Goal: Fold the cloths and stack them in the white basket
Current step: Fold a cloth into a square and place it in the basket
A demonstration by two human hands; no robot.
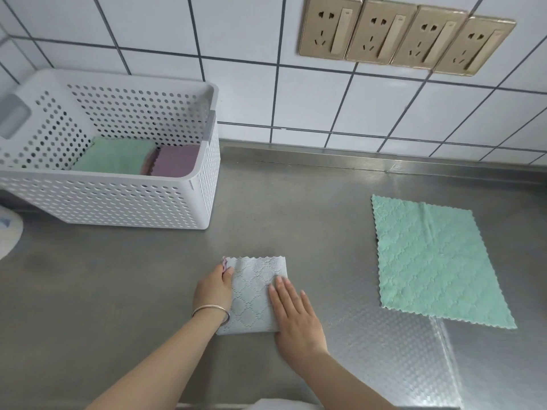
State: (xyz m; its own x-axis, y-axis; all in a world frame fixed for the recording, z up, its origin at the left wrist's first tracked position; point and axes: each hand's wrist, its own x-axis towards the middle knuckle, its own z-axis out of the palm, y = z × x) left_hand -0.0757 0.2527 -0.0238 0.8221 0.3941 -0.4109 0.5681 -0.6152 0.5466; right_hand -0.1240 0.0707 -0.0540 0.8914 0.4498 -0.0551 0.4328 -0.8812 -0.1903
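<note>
A folded pale grey cloth (253, 294) lies on the steel counter in front of me. My left hand (212, 288) grips its left edge near the far corner, fingers curled on the fabric. My right hand (294, 313) rests flat on the cloth's right side, fingers together and stretched out. A green cloth (429, 258) lies spread open and unfolded on the counter to the right. The white perforated basket (118, 202) stands at the far left; a folded green cloth (115, 156) and a folded purple cloth (176, 164) lie side by side inside it.
The tiled wall with a row of gold sockets (405, 37) rises behind the counter. A white round object (7, 232) pokes in at the left edge. A textured mat (393, 350) covers the counter's right front part.
</note>
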